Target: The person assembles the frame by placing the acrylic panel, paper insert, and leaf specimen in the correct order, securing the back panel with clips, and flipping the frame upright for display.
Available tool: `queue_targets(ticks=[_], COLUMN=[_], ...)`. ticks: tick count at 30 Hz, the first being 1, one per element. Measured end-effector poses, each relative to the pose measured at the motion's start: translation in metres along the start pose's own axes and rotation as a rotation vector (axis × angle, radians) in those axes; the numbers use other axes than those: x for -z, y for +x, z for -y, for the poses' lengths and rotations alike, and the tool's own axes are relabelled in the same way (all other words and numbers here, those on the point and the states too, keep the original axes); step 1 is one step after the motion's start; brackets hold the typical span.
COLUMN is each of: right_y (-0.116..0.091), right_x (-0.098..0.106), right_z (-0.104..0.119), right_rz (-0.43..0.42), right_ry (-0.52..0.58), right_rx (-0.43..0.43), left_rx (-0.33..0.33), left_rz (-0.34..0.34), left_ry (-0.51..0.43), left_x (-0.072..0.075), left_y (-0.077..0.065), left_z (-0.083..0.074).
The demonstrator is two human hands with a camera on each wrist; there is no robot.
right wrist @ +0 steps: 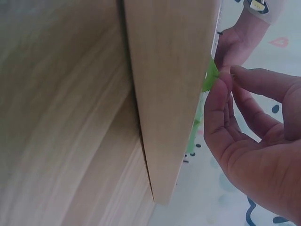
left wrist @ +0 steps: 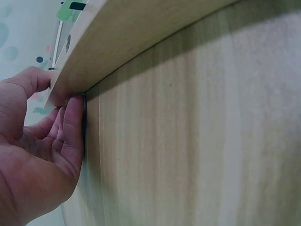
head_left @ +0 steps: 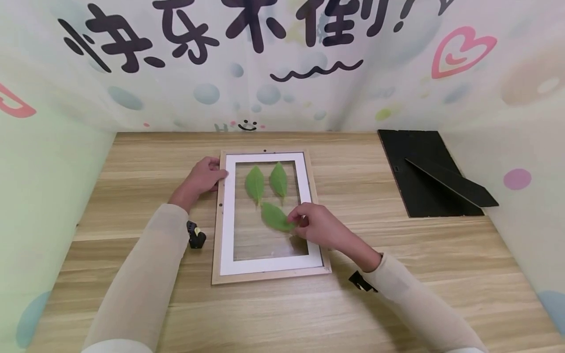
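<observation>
A wooden picture frame (head_left: 217,245) with a white mat (head_left: 227,220) lies on the table, showing a see-through middle. Two green leaves, a left one (head_left: 254,184) and a right one (head_left: 278,180), lie side by side in its upper half. A third green leaf (head_left: 274,218) slants below them, its lower right end pinched between thumb and fingers of my right hand (head_left: 314,225). My left hand (head_left: 203,175) grips the frame's upper left edge. In the left wrist view its thumb (left wrist: 35,79) is on the upper rim and its fingers are low against the side.
At the back right of the wooden table (head_left: 353,171) lies a black frame backing (head_left: 399,181) with its stand leg (head_left: 459,184) folded out. Printed cloth walls (head_left: 265,113) close in the table at the back and sides.
</observation>
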State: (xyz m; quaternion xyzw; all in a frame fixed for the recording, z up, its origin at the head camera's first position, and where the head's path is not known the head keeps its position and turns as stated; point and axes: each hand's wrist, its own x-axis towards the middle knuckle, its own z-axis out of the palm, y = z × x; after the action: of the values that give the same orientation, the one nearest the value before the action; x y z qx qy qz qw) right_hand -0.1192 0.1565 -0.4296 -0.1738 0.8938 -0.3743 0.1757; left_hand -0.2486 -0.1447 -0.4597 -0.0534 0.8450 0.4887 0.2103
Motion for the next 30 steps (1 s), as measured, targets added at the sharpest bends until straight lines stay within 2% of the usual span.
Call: queue_targets(ticks=[16,30], right_y=[-0.004,-0.005], right_x=[-0.022,-0.026], right_z=[0.012,0.020], right_rz=[0.029,0.058], right_ry=[-0.016,-0.038], right_rx=[0.015,0.093], left_rx=[-0.001,-0.008], left_rz=[0.001,-0.002], left_ry=[-0.002,0.014], left_x=[0.002,0.001], left_y=[0.000,0.000], left_z=[0.001,0.001])
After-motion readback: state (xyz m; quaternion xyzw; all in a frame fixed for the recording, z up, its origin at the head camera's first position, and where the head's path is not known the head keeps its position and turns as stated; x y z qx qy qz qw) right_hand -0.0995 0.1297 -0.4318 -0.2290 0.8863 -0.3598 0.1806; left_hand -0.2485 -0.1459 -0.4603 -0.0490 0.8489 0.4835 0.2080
